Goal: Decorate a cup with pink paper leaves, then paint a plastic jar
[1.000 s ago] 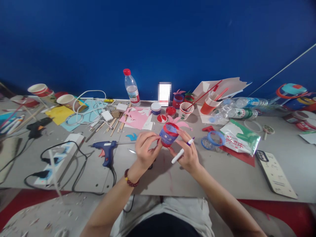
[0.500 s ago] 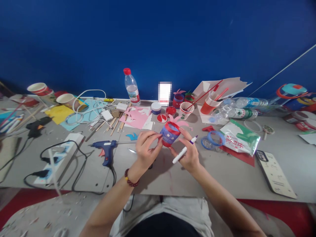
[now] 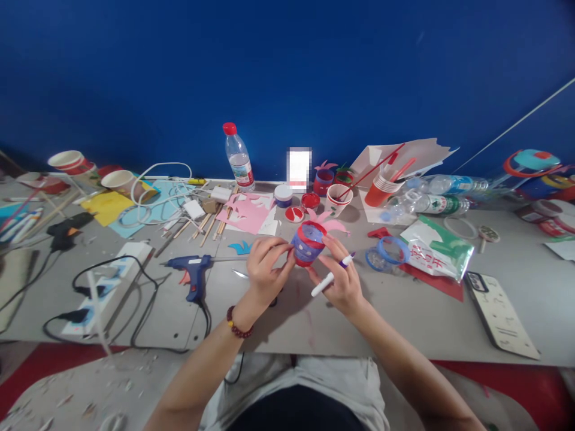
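Above the front middle of the table I hold a small painted cup (image 3: 307, 248), purple with red bands at rim and base and pale spots. Pink paper petals (image 3: 335, 225) stand out from its far side. My left hand (image 3: 268, 269) pinches its left side between thumb and fingers. On the right side, fingertips of my right hand (image 3: 342, 281) touch the cup. That same hand grips a white marker (image 3: 323, 284) with a purple end, slanting down to the left. The cup leans so that its opening shows.
Left of my hands lie a blue glue gun (image 3: 193, 270), a blade (image 3: 240, 273) and a white power strip (image 3: 110, 290) with cables. Behind stand a water bottle (image 3: 239, 158), red paint (image 3: 310, 201) and a paper cup (image 3: 338, 200). A phone (image 3: 503, 314) lies at right, near tape rolls (image 3: 393, 251).
The cup has tipped slightly toward me, so more of its inside shows. My right hand and the marker have shifted a little to the left.
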`<action>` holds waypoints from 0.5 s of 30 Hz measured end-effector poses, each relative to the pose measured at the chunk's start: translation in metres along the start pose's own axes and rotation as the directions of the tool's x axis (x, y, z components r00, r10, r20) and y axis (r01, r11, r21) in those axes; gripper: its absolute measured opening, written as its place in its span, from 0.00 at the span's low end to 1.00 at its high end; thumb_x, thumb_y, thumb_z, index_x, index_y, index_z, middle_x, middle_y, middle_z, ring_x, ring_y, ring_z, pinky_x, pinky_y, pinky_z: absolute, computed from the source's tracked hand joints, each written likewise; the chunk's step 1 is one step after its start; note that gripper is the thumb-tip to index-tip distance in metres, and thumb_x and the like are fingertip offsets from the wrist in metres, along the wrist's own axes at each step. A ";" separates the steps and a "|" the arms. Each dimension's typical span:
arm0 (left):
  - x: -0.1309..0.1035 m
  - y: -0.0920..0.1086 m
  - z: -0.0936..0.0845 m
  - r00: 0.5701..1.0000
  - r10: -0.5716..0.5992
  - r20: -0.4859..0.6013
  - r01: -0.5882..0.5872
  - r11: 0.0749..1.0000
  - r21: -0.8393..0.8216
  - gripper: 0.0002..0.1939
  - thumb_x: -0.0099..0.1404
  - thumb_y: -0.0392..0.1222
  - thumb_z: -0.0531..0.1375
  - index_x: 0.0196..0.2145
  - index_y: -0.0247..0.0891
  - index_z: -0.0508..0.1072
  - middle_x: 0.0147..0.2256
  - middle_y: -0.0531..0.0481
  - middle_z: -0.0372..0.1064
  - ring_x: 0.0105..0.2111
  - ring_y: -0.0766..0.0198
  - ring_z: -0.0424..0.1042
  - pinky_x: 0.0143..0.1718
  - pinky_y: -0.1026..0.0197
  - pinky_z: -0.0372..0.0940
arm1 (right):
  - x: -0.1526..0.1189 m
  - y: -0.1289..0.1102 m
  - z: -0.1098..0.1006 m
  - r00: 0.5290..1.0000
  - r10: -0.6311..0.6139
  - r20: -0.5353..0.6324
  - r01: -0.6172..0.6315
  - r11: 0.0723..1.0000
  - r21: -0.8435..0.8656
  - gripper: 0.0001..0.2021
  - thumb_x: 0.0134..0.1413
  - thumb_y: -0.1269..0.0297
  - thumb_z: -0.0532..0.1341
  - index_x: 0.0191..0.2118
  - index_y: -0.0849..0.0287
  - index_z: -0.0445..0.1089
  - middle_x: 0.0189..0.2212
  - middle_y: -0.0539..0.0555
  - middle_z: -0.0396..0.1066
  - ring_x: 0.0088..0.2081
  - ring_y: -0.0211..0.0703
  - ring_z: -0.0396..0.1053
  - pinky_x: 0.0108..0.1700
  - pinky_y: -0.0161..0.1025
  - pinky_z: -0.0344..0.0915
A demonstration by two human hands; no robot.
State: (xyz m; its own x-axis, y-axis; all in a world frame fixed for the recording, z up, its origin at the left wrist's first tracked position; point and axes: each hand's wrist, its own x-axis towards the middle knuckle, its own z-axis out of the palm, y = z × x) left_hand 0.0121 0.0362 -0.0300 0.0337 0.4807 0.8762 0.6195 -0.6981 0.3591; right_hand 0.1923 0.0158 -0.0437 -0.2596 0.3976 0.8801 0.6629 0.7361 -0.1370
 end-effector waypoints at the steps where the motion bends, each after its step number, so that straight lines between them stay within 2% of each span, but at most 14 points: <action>1: 0.000 0.000 0.000 1.000 0.002 0.003 -0.002 1.000 0.007 0.06 0.62 0.33 0.64 0.37 0.39 0.74 0.34 0.49 0.73 0.34 0.63 0.72 0.37 0.57 0.69 | 0.001 -0.001 0.000 1.000 -0.001 0.001 0.001 1.000 0.001 0.25 0.52 0.77 0.67 0.54 0.59 0.61 0.60 0.69 0.65 0.63 0.60 0.63 0.51 0.54 0.75; 15: -0.001 -0.003 0.001 1.000 0.009 0.027 -0.009 1.000 0.003 0.05 0.62 0.33 0.63 0.36 0.39 0.73 0.33 0.49 0.73 0.34 0.62 0.72 0.37 0.58 0.68 | 0.001 0.000 -0.001 1.000 -0.015 0.028 0.015 1.000 -0.002 0.23 0.53 0.76 0.67 0.53 0.61 0.62 0.59 0.70 0.66 0.63 0.59 0.63 0.52 0.54 0.75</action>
State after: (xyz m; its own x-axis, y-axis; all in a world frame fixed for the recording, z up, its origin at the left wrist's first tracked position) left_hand 0.0115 0.0383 -0.0323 0.0603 0.4880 0.8707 0.6212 -0.7012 0.3500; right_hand 0.1923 0.0157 -0.0420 -0.2886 0.4018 0.8691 0.6602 0.7409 -0.1233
